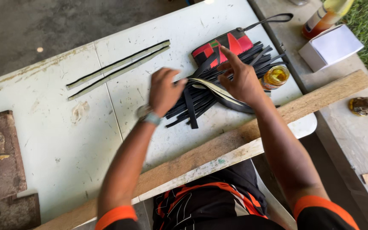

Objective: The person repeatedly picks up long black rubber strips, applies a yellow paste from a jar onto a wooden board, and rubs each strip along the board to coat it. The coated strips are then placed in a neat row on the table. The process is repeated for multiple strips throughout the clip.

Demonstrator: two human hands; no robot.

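Strips [201,100] of black material lie under my hands: left hand [165,91] pinches some, right hand [239,79] rests spread open. White box [331,47] sits far right beside an orange bottle [320,21].

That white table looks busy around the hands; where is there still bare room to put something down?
The white table is bare between the two long strips and the wooden plank, left of the left hand. It is also bare at the far edge beyond the strips. It is crowded under the right hand: the pile of black strips, the red pouch and the small jar.
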